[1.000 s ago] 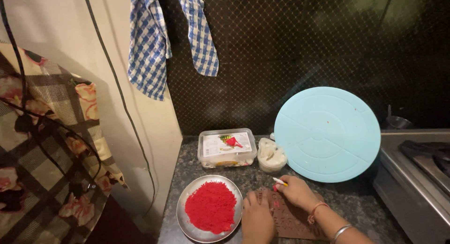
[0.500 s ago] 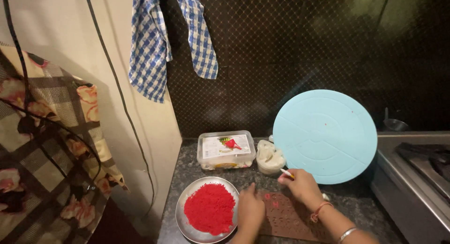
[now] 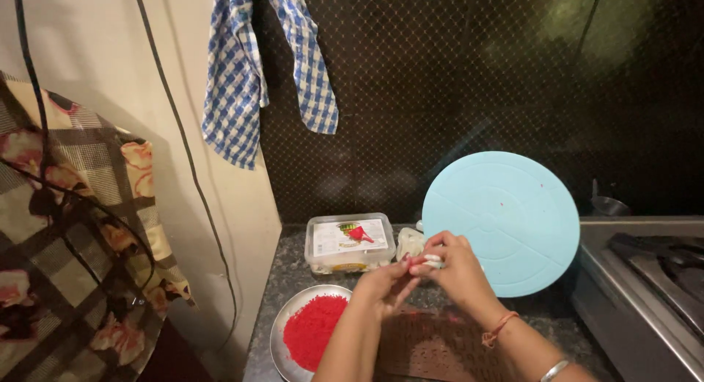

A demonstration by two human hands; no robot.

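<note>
Both hands have risen off the tabletop (image 3: 293,268); left hand (image 3: 383,285) and right hand (image 3: 456,268) together pinch a small white tool (image 3: 429,262), light, stiff, best gripped mid-shaft.

Both forearms angle up from bottom edge, hands meet at centre. Left hand (image 3: 383,283) cupped, fingertips up against right grip. Right hand (image 3: 456,268) curled, fingers pinched shut just above left fingertips. Right wrist slightly flexed.

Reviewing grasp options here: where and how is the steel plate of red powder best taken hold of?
Grip the steel plate by its raised bare rim at the left edge, coming from the left; the red powder fills the middle, and the left hand and forearm crowd its right side.
</note>
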